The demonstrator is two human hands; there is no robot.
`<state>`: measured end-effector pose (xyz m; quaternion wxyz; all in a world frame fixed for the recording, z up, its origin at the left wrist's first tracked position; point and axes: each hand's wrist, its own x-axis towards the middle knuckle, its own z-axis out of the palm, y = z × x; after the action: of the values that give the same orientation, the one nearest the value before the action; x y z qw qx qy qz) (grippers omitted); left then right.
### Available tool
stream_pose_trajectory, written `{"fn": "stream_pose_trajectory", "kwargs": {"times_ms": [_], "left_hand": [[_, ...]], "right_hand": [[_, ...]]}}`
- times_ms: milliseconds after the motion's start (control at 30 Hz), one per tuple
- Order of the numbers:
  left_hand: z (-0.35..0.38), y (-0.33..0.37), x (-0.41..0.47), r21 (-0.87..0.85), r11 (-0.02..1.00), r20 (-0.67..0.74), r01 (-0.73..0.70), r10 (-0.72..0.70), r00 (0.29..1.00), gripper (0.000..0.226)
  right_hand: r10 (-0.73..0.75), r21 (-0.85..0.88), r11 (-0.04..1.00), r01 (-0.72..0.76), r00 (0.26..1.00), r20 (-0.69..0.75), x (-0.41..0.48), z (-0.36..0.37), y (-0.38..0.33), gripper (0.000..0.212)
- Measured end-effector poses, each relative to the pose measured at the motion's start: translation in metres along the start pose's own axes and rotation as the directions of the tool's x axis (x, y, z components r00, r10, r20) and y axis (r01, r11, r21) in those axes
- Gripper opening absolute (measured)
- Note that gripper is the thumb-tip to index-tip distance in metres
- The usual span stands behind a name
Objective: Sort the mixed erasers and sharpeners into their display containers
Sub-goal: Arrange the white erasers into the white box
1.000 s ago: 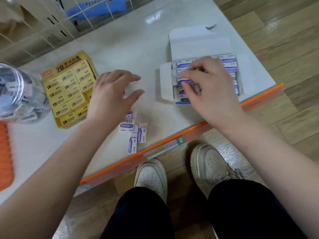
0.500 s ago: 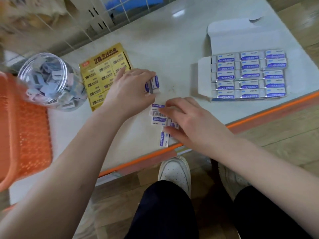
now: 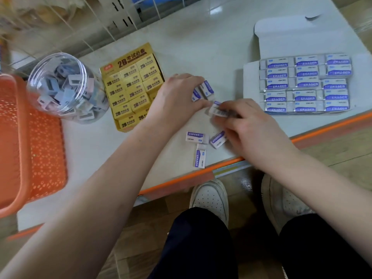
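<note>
**Both hands on loose erasers at mid-desk**

The white desk (image 3: 201,47) with its orange front edge fills the upper frame; its left and right ends are cut off. An orange basket (image 3: 24,137) at the left edge is only partly in view, and its contents cannot be seen. At the upper right, a white display box (image 3: 302,35) lies open with its lid folded back, and rows of blue-banded erasers lie in it with their long axes left to right. Its right side is blurred. The yellow box (image 3: 128,58) of 2B erasers sits left of centre, its lower right corner hidden by the left forearm. Just left of it, a clear jar (image 3: 40,69) lies on its side holding sharpeners too blurred to count.

The left hand (image 3: 175,97) curls its grip over a pair of erasers (image 3: 208,88) that tilt diagonally. The fingers cover their left ends. The right hand (image 3: 253,129) pinches a barcode eraser (image 3: 216,109) at the centre of the frame, smeared by motion, and the left thumb touches it.

Three more lie loose near the front edge. A flat eraser (image 3: 196,136) has its long axis left to right. An upright eraser (image 3: 200,156) points up the frame. A slanted eraser (image 3: 218,139) is partly hidden under the right hand.
</note>
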<state>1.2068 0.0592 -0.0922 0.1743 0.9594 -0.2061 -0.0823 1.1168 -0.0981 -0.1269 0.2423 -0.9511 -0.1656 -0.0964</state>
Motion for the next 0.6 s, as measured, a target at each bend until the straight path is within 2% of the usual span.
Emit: {"fn": "stream_pose_trajectory", "kwargs": {"times_ms": [100, 333, 433, 600], "left_hand": [[0.004, 0.007, -0.003, -0.027, 1.000, 0.005, -0.004, 0.005, 1.000, 0.055], [-0.001, 0.008, -0.006, -0.029, 0.997, 0.054, -0.075, 0.076, 0.996, 0.045], [0.001, 0.012, -0.004, -0.081, 0.992, 0.069, -0.098, 0.103, 0.992, 0.040], [0.001, 0.014, -0.007, -0.069, 0.980, 0.108, -0.184, 0.191, 0.976, 0.045]], "right_hand": [[0.024, -0.008, 1.000, -0.024, 1.000, -0.007, -0.007, -0.002, 0.006, 0.022], [0.061, 0.130, 0.990, -0.051, 0.995, -0.077, -0.012, -0.010, 0.006, 0.027], [0.049, 0.115, 0.993, -0.037, 0.993, -0.106, -0.015, -0.009, 0.007, 0.016], [0.062, 0.100, 0.994, -0.053, 0.994, -0.091, -0.015, -0.010, 0.008, 0.016]]}}
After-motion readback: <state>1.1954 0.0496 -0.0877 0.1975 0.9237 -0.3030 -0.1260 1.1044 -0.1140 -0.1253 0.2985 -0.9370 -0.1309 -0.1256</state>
